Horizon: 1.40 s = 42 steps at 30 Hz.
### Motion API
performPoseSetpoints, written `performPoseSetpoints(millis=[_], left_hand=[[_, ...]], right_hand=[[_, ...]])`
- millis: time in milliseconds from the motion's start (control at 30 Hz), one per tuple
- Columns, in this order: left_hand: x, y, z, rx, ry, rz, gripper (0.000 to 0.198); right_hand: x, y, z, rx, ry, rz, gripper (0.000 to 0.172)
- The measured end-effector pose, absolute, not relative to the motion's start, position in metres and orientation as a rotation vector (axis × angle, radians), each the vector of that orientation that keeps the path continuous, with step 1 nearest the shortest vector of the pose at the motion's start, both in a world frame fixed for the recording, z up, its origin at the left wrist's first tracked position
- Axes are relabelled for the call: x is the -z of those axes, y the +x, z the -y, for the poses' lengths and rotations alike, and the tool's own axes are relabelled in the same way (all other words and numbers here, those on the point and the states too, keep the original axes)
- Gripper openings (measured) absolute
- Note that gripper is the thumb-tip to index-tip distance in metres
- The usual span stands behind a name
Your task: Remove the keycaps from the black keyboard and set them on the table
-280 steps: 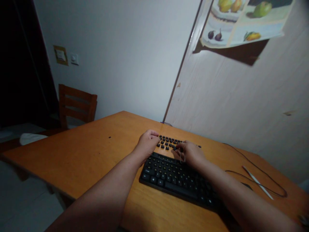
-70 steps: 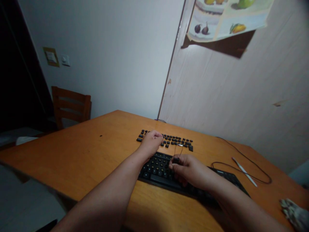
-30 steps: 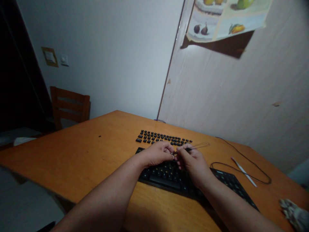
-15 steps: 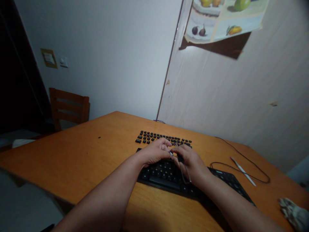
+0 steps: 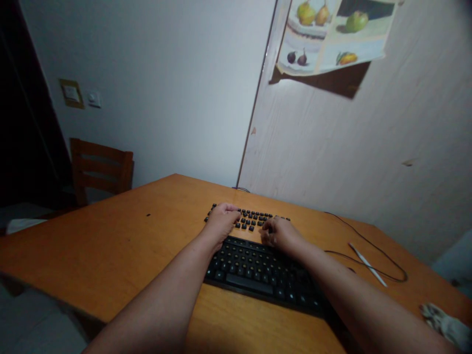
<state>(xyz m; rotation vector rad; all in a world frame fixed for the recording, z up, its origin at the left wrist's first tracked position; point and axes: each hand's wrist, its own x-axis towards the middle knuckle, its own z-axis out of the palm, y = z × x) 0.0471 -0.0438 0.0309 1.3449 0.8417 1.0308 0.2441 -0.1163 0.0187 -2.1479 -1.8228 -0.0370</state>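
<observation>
At far left, a dark opening (image 5: 29,113) meets a pale wall (image 5: 165,98) with a framed switch (image 5: 71,93) and a dial (image 5: 93,99). Below them a slatted chair (image 5: 99,149) stands by the wooden table (image 5: 110,246), whose top bears one dark speck (image 5: 148,215) (too small to name). The left hand (image 5: 220,220), fingers bent, is at the left part of the loose black keycaps (image 5: 251,228); whether it grips one I cannot tell. Nearer lies the black keyboard (image 5: 250,284), yellowish studs dotting its rows. The right hand (image 5: 283,235) curls by the keycaps' right part, fingers bent inward; any hold is hidden. Above hangs a sheet of fruit pictures (image 5: 334,42). Farther right, a thin cable (image 5: 405,279) crosses a white stick (image 5: 363,259), near a rumpled cloth (image 5: 448,324). The keycaps sit toward the wall-side edge; a broad stretch of wood runs from the left hand to the table's left edge.
</observation>
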Motion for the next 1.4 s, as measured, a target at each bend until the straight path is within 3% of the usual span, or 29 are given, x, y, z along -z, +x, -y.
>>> performPoseSetpoints(millis=[233, 433, 567, 733, 933, 1167, 1400], left_hand=[[-0.03, 0.047, 0.043, -1.036, 1.34, -0.85, 0.019], [-0.029, 0.05, 0.043, -1.016, 1.404, -0.786, 0.016], [-0.027, 0.05, 0.043, -1.022, 1.439, -0.793, 0.017], [-0.025, 0.051, 0.044, -1.01, 1.513, -0.788, 0.012], [-0.024, 0.052, 0.045, -0.972, 1.547, -0.802, 0.012], [-0.025, 0.052, 0.049, -0.937, 1.562, -0.795, 0.011], [-0.021, 0.055, 0.052, -0.806, 1.624, -0.663, 0.02]], right_hand=[[-0.023, 0.259, 0.111, -0.015, -2.127, 1.785, 0.015], [-0.05, 0.274, 0.125, 0.197, -2.156, 1.748, 0.045], [-0.056, 0.274, 0.126, 0.342, -2.211, 1.8, 0.044], [-0.04, 0.267, 0.124, 0.12, -2.267, 1.909, 0.022], [-0.024, 0.264, 0.116, -0.071, -2.219, 1.942, 0.011], [-0.023, 0.255, 0.106, -0.241, -2.157, 1.76, 0.02], [-0.048, 0.225, 0.115, -0.788, -1.782, 1.475, 0.025]])
